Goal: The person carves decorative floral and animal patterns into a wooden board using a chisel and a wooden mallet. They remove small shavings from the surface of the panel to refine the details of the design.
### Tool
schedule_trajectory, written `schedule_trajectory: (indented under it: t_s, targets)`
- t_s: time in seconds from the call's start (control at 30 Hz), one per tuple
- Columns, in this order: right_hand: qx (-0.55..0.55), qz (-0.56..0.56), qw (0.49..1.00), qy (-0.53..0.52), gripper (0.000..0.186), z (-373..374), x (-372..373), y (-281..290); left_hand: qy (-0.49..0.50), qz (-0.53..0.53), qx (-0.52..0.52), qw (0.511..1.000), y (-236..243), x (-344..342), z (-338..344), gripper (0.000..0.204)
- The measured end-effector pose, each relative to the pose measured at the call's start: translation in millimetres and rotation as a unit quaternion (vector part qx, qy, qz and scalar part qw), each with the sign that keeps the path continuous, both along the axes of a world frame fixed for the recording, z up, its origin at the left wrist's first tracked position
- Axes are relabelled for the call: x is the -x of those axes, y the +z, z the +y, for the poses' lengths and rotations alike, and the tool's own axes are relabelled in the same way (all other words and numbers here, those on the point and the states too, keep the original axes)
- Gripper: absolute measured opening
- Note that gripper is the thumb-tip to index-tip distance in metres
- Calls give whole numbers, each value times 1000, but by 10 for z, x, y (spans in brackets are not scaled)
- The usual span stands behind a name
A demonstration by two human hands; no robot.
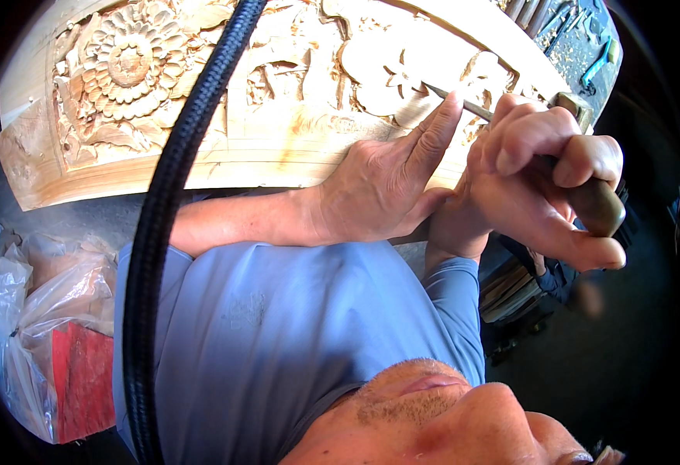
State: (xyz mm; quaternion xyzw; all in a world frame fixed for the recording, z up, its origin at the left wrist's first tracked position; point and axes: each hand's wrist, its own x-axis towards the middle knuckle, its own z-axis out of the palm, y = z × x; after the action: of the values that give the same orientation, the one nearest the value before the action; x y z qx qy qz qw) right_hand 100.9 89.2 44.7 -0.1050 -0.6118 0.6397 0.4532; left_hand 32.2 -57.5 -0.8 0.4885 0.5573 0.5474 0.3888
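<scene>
My right hand (541, 170) is closed around the rounded handle of a carving chisel (476, 109), with the handle's butt sticking out past the thumb. Its thin metal blade slants left, the tip at a small carved flower on a pale wooden panel (278, 167). Resting low on the panel is my left hand (379, 182), its index finger stretched out beside the blade and its thumb apart, near my right wrist. The fingertip seems to touch the blade; its other fingers are partly hidden. A large layered flower (131, 62) is carved at the panel's left.
Wood shavings lie in the carved hollows. Several blue-handled and dark tools (569, 31) lie at the upper right; a block-shaped thing (576, 108) sits behind my right hand. A black braided cable (177, 155) crosses the view. Plastic bags (69, 287) are at lower left.
</scene>
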Motion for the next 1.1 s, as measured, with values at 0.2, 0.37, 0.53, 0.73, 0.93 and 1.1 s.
schedule_trajectory:
  t_s: [0.2, 0.37, 0.53, 0.73, 0.93, 1.1]
  targets:
    - [-139, -39, 989, 7, 96, 40, 198, -69, -78, 51, 36, 995, 9, 51, -33, 105]
    - [-97, 12, 995, -24, 97, 46, 351, -142, -56, 35, 14, 998, -27, -13, -4, 103]
    - [-167, 4, 982, -88, 83, -190, 106, 101, -71, 94, 20, 993, 64, 40, 9, 99]
    - [-169, 26, 984, -50, 75, -328, -512, 128, -11, 35, -160, 986, 141, -198, 185, 80]
    - [24, 58, 963, -263, 36, -618, -865, 79, -43, 123, -143, 981, 97, -199, 288, 84]
    - [298, 274, 892, -203, 48, -643, -1087, 42, -115, 147, -119, 975, 76, -292, 336, 97]
